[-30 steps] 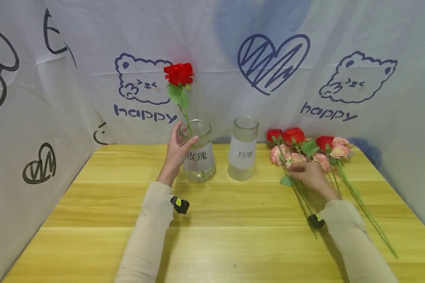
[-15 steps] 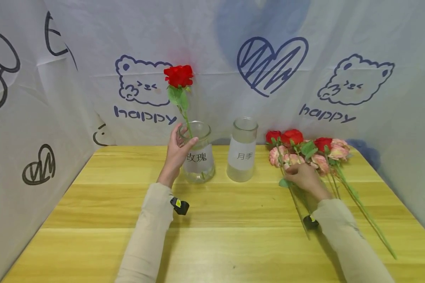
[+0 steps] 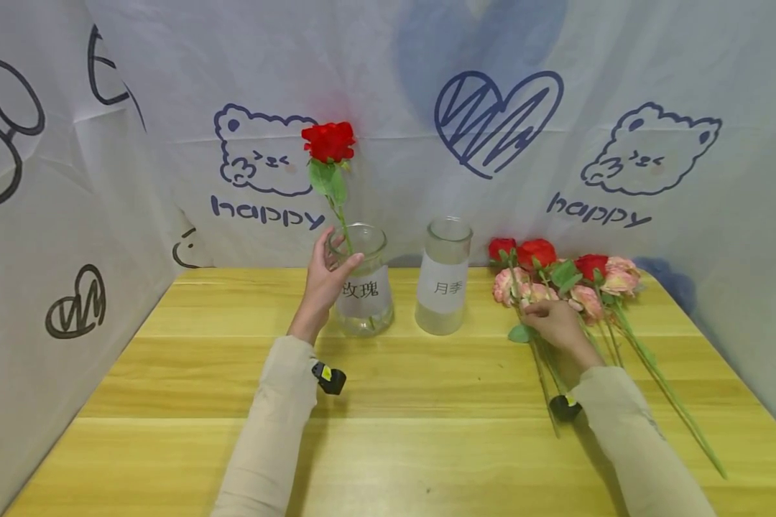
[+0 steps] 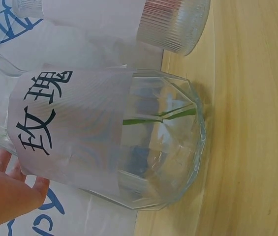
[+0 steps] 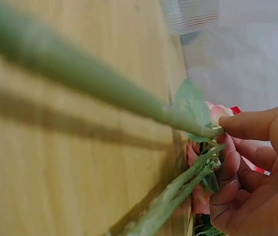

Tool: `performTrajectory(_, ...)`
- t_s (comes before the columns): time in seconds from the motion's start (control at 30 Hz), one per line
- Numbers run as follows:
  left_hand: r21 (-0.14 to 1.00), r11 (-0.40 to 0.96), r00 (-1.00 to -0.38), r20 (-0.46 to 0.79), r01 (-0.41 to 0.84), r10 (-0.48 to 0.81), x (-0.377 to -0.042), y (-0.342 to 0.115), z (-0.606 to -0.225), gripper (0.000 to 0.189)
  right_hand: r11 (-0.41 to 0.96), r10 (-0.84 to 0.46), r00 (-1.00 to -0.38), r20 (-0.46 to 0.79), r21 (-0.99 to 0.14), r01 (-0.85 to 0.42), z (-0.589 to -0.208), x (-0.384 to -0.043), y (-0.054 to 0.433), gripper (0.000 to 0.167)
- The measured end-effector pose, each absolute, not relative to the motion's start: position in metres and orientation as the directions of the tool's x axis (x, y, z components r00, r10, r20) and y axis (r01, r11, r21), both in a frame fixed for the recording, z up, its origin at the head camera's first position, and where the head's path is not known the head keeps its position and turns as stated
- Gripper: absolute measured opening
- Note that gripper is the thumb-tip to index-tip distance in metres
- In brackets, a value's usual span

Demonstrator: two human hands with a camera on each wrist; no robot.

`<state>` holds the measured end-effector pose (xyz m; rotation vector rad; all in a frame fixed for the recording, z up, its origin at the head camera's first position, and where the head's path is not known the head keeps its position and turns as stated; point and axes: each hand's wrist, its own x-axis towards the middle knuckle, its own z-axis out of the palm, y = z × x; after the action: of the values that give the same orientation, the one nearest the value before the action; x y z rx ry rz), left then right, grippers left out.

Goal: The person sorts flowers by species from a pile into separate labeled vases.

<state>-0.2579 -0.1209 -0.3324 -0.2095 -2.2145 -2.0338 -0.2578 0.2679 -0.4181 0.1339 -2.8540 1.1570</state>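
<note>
On the left, my left hand (image 3: 326,276) grips a clear glass vase (image 3: 378,319) round its neck, thumb in front. The vase bears a white paper label (image 4: 70,128) with black characters. A red rose (image 3: 328,142) leans out of it, and its green stem (image 4: 143,121) shows through the glass near the bottom. On the right, my right hand (image 3: 556,327) pinches the stem of another red rose (image 3: 502,248) between thumb and fingers. In the right wrist view that stem (image 5: 94,78) runs close over the table, with other stems (image 5: 173,196) just below the fingers.
A second, narrower labelled glass vase (image 3: 441,319) stands right of the first. Red roses (image 3: 535,253) and pink flowers (image 3: 619,276) lie in a bunch at the table's back right, one long stem (image 3: 675,402) reaching forward. A printed cloth (image 3: 388,187) hangs behind the table.
My right hand has shifted slightly left, and the lower end of the pinched stem has swung left with it. The left hand keeps its grip on the vase.
</note>
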Motion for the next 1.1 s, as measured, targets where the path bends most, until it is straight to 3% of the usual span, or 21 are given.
performTrajectory(0.33,0.979,0.082,-0.983,0.184,0.185,0.013,-0.257,-0.119,-0.331,0.078,0.564,0.051,-0.998,-0.021,-0.825,0.046,-0.402,-0.256,0.266,0.040)
performTrajectory(0.63,0.981,0.086,-0.985,0.174,0.174,0.009,-0.257,-0.120,-0.332,0.078,0.447,0.032,-0.999,0.000,-0.894,0.014,-0.385,-0.252,0.260,0.039)
performTrajectory(0.97,0.979,0.079,-0.983,0.186,0.186,0.008,-0.258,-0.119,-0.333,0.078,0.279,-0.019,-0.997,-0.070,-0.958,0.062,-0.374,-0.248,0.260,0.046)
performTrajectory(1.1,0.979,0.076,-0.982,0.186,0.186,0.009,-0.258,-0.119,-0.334,0.078,0.162,-0.030,-0.997,-0.069,-0.985,0.064,-0.371,-0.246,0.260,0.039)
